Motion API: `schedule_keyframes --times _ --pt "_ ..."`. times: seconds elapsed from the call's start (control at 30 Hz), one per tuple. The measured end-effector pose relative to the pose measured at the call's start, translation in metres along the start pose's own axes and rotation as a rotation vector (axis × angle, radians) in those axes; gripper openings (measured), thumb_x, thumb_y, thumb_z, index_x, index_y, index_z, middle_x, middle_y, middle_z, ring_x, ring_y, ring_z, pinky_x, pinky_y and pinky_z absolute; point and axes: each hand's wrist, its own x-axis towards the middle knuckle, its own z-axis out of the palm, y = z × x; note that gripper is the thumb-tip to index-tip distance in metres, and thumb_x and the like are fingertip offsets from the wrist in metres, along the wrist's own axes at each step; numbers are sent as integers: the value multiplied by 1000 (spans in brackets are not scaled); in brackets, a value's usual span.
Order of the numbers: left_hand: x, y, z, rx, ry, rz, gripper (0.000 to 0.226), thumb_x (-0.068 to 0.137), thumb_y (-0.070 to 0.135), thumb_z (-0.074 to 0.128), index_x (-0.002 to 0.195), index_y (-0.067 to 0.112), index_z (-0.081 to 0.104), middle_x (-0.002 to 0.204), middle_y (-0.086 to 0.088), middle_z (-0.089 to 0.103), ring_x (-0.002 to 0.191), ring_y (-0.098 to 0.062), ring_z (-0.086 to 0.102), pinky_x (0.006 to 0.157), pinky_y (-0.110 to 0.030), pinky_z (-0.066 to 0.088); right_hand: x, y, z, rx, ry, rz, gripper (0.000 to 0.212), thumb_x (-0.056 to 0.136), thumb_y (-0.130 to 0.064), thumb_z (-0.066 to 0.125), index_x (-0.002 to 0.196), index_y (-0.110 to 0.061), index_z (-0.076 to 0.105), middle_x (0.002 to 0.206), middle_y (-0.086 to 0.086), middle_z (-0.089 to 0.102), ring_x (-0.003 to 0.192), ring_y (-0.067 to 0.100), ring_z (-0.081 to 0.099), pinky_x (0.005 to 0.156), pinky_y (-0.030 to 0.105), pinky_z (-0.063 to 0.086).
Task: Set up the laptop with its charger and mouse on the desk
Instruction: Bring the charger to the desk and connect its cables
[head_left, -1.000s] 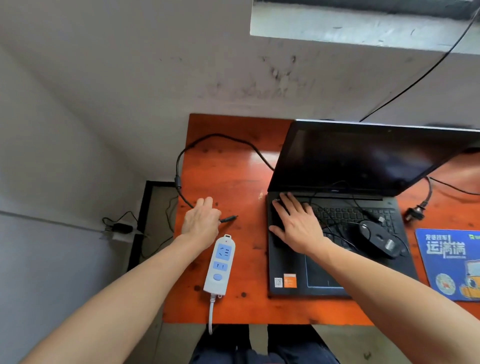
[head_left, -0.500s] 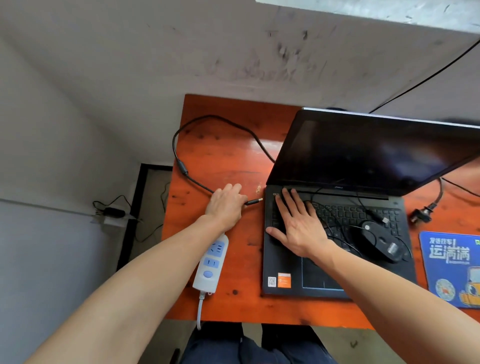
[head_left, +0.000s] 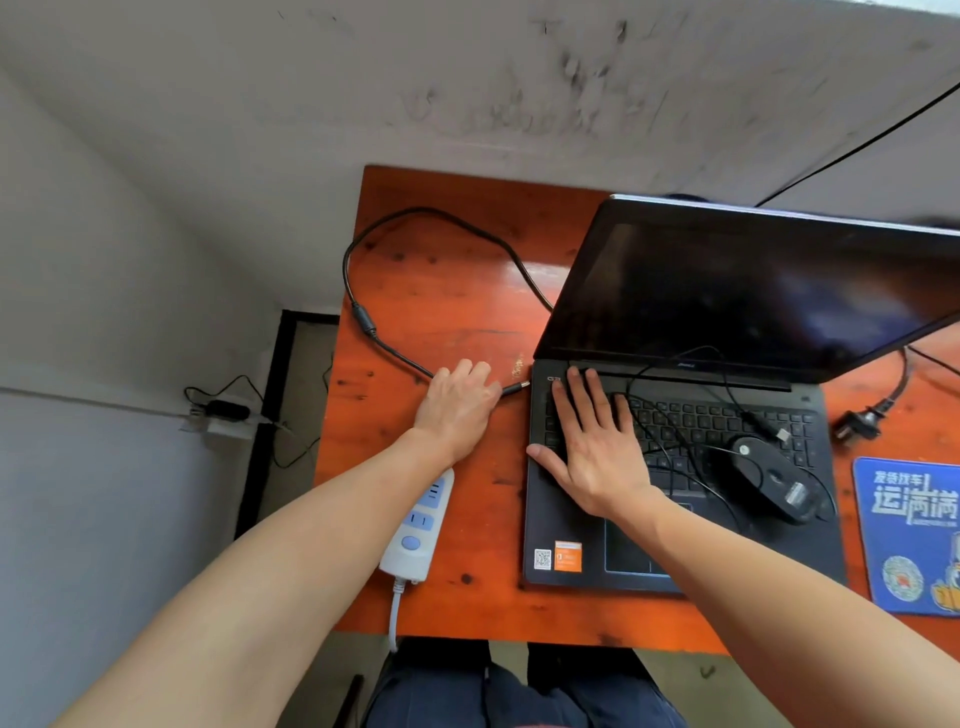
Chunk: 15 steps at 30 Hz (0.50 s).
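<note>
Head view: my left hand (head_left: 457, 410) grips the charger cable (head_left: 363, 318) just behind its barrel plug (head_left: 517, 386), whose tip lies just beside the left edge of the open laptop (head_left: 727, 291) on the desk (head_left: 441, 291). My right hand (head_left: 592, 447) rests flat, fingers straight, on the keyboard's left side. The mouse (head_left: 763, 480) sits on the keys. A power strip (head_left: 415, 525) lies near the desk's left edge, partly under my left wrist.
</note>
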Motion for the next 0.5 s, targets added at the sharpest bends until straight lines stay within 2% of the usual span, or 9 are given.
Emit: schedule_keyframes --times 0.1,0.13,0.33,0.5 --pt "-2 -4 0 49 5 29 5 78 11 68 77 16 68 77 -3 54 73 -25 54 57 -31 26 0 1 4 2 25 4 87 90 -72 21 154 -14 19 162 9 12 150 25 0 116 55 17" --pt "-2 -5 2 70 20 42 9 73 11 73 73 17 68 73 -2 53 68 -23 53 54 -30 25 0 2 5 1 32 4 86 90 -72 22 154 -14 20 162 8 12 150 24 0 116 54 16" --pt "0 -9 5 100 63 77 12 69 10 76 69 18 67 70 -2 52 65 -23 52 52 -29 26 0 1 8 15 61 6 85 90 -72 24 153 -15 22 162 8 12 150 25 2 116 55 16" --pt "9 -10 3 35 81 56 11 74 10 73 69 16 66 71 -3 53 67 -25 53 54 -30 26 0 1 8 22 73 8 85 90 -71 25 153 -15 22 162 8 12 150 24 2 117 55 16"
